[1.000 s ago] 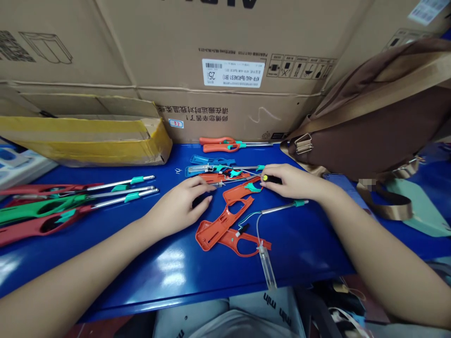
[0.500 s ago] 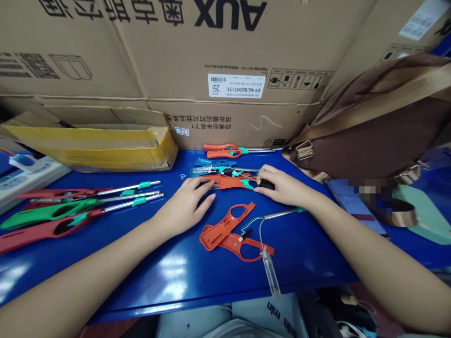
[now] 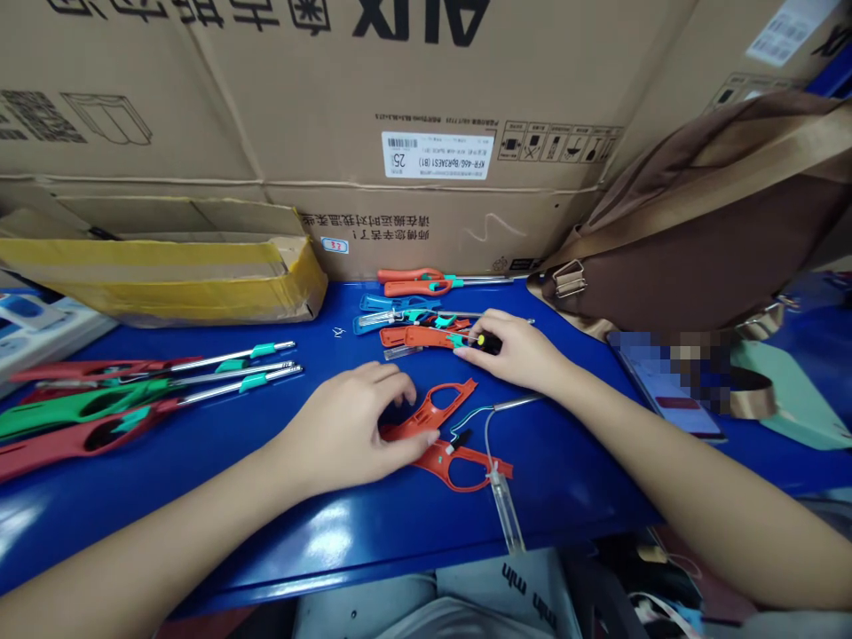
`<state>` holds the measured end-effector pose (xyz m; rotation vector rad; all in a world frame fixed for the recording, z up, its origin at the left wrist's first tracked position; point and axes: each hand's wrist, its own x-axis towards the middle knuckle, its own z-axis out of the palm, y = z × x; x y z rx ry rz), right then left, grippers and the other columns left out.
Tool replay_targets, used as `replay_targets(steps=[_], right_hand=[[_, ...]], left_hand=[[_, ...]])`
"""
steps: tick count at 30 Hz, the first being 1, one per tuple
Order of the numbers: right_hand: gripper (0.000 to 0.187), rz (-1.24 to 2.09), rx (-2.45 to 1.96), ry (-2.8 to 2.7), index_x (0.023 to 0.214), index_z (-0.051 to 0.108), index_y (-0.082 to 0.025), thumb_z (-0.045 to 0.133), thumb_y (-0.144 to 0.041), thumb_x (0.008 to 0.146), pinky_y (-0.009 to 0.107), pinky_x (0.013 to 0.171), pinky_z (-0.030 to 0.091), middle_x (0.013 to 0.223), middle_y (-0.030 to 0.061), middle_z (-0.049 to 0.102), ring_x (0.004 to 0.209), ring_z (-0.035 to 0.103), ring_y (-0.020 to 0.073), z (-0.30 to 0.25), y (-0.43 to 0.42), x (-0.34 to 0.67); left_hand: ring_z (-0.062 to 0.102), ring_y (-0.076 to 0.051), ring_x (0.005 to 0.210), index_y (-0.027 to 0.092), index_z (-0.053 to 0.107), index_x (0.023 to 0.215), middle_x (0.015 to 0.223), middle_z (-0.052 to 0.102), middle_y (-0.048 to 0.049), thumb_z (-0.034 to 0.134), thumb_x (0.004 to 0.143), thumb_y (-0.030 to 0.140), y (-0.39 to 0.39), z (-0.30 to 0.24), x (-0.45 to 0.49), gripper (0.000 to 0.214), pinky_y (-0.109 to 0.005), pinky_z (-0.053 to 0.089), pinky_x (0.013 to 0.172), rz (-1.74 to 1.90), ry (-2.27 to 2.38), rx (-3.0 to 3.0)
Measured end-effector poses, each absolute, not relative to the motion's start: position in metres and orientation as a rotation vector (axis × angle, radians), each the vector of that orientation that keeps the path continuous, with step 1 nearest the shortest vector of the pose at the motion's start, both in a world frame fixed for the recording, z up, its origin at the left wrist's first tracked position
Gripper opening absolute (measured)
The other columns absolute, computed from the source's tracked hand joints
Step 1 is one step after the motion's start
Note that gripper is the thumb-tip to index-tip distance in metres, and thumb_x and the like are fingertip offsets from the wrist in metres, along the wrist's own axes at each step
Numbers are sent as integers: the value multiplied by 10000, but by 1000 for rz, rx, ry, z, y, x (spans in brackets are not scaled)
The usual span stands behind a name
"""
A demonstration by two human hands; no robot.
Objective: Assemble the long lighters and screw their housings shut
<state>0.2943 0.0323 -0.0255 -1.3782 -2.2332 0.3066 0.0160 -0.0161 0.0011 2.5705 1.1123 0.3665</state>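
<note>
My left hand (image 3: 359, 426) is over the near part of the table, its thumb and fingers apart and curved around the end of an orange lighter shell half (image 3: 445, 404). Whether its fingertips touch the plastic I cannot tell. A second orange shell half (image 3: 436, 460) lies under the thumb. Beside them rest a clear fuel tank (image 3: 507, 510), a thin tube and a metal rod (image 3: 516, 404) with wires. My right hand (image 3: 512, 349) is closed on a screwdriver (image 3: 491, 343) with a black and yellow handle, by an opened orange lighter (image 3: 426, 337).
Blue lighter parts (image 3: 392, 303) and whole orange lighters (image 3: 416, 282) lie at the back. Red and green lighters (image 3: 86, 404) are at left, near a yellow-taped carton (image 3: 153, 275) and a power strip (image 3: 53, 333). A brown bag (image 3: 692, 240) and a phone (image 3: 666, 390) sit at right.
My left hand has left the opened lighter at the back and come nearer, to the loose orange shell halves. My right hand stays by the opened lighter with the screwdriver.
</note>
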Motion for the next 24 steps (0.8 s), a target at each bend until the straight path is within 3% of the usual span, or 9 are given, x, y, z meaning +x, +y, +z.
replay_targets(steps=[4,7,13,18,21,24], right_hand=[[205,356,-1305,-2186,764,657,-186,654,-301,934,322,756,429,845,41,636,774,589,180,-26,35,291],[172,417,-1233,-2154,822,699,-183,665,-308,935,325,782,464,884,49,676,810,624,179,-14,33,298],[163,941,-854,-2519,893,761,-183,684,-316,948,298,777,489,861,35,710,795,638,152,4,18,303],[161,905,-922,-2559,947,755,-193,755,-347,900,283,775,477,897,28,711,816,630,158,0,15,298],[189,726,-1041,-2520,956,707,-181,701,-369,935,287,770,465,924,39,712,824,627,167,3,17,303],[133,537,-1151,-2562,939,667,-186,604,-299,966,297,764,439,920,42,701,818,605,176,6,21,315]], left_hand=[[642,-201,740,232,672,991,865,701,-7,690,851,455,-24,5,17,264,-293,422,611,168,1106,2478],[633,-171,682,239,686,1040,850,716,10,669,855,367,-23,4,15,226,-271,414,580,126,1103,2327],[702,-223,976,214,702,1180,1135,723,-64,606,937,358,-13,-9,12,299,-322,543,835,330,1065,2396],[734,-231,869,273,629,1358,1338,647,-72,561,998,418,-8,-19,7,393,-327,534,672,324,1290,2689],[726,-219,805,243,652,1276,1298,656,-71,583,985,474,-11,-13,6,378,-312,489,595,392,1317,2744],[707,-198,825,221,678,1040,1051,705,-24,627,951,521,-17,-5,8,318,-298,489,647,422,1070,2710]])
